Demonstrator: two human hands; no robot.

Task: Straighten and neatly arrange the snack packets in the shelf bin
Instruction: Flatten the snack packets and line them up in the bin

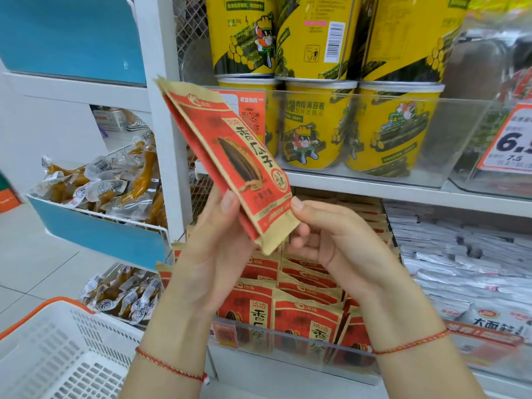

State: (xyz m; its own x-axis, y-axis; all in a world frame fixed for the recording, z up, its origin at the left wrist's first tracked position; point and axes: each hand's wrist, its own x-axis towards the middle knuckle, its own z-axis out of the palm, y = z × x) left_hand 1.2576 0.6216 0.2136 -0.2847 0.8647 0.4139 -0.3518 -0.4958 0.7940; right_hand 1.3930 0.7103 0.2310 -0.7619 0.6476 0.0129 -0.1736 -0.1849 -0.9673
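Tilting red-and-tan seed packets (230,156)

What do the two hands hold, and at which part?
Both hands, left and right, hold red sunflower seed packets at the lower end.

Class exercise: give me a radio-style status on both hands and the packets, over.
Left hand and right hand both pinching small stack of red-and-tan sunflower seed packets, tilted above clear shelf bin. Matching red packets standing below. Nothing obstructing.

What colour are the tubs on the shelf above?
Yellow tubs with cartoon print, clearest in the head view.
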